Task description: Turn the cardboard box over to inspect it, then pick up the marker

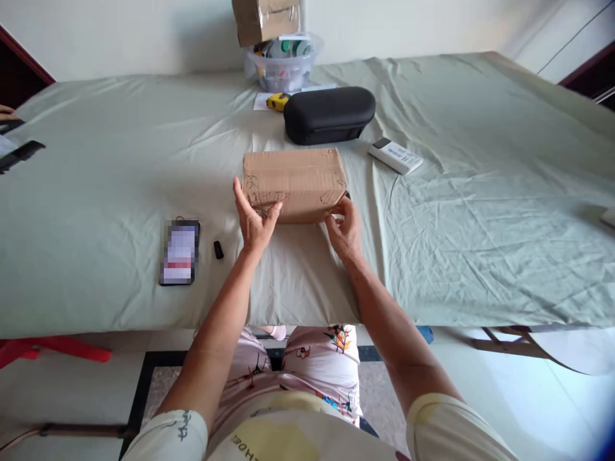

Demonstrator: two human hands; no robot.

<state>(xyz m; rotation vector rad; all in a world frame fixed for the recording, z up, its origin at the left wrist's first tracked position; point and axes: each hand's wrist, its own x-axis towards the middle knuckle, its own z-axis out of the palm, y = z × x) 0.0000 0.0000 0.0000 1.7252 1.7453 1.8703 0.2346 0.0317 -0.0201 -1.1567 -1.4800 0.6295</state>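
A brown cardboard box (295,176) with dark scribbled marks sits near the middle of the cloth-covered table. My left hand (254,221) holds its left front corner, the thumb against the front face and the fingers along the left side. At the right front corner, my right hand (346,230) grips the box with bent fingers. A small dark spot shows beside those fingertips; what it is I cannot make out. The underside of the box is hidden. Left of my left forearm lies a small black object (218,250), and beyond it a phone (180,253) with a lit screen.
Behind the box lie a black zip case (329,115), a white power-bank-like block (396,155) and a yellow tape measure (277,101). A filled clear plastic basket (286,70) stands by the wall, another carton (266,22) above it. Another person's hand (7,113) shows at far left.
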